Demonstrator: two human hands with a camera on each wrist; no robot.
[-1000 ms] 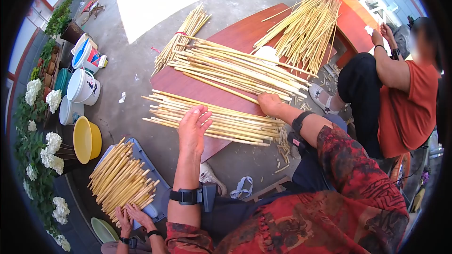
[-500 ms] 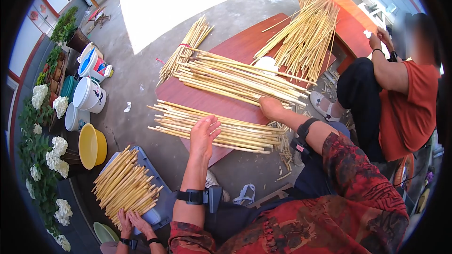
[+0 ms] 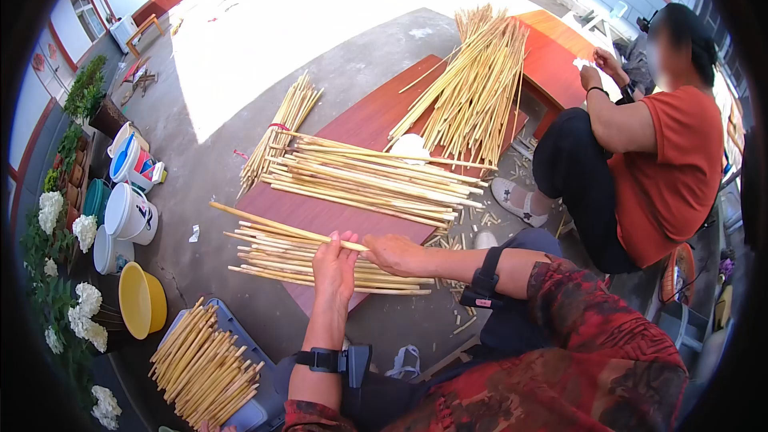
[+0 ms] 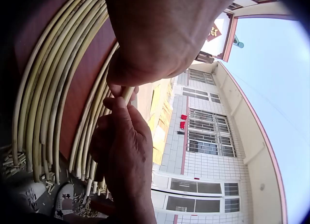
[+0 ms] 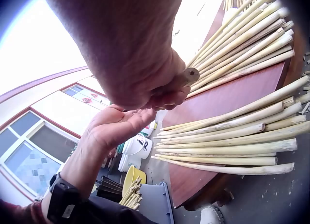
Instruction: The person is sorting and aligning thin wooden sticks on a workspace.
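My right hand (image 3: 396, 256) grips a long, pale-yellow dry stalk (image 3: 268, 219) near its thick end, and the cut face shows beyond the fist in the right wrist view. Close beside it, my left hand (image 3: 333, 270) holds the same stalk between thumb and fingers, palm turned up. From the hands the stalk slants to the left, above a spread row of stalks (image 3: 284, 268) on the reddish-brown tabletop (image 3: 352, 212). Further back on that board lies a second, thicker layer of stalks (image 3: 376, 180). In the left wrist view, my left wrist hides part of the stalk.
A tied bundle (image 3: 280, 136) and a large heap of stalks (image 3: 472, 88) lie further back. Shorter stalks (image 3: 204, 368) fill a blue-grey tray at lower left. Buckets (image 3: 132, 212) and a yellow basin (image 3: 142, 300) line the left. A person in orange (image 3: 668, 144) sits at right.
My right hand has moved left from the back layer to my left hand, bringing a stalk with it. My left hand, relaxed and without a stalk before, now holds it. The head view has shifted.
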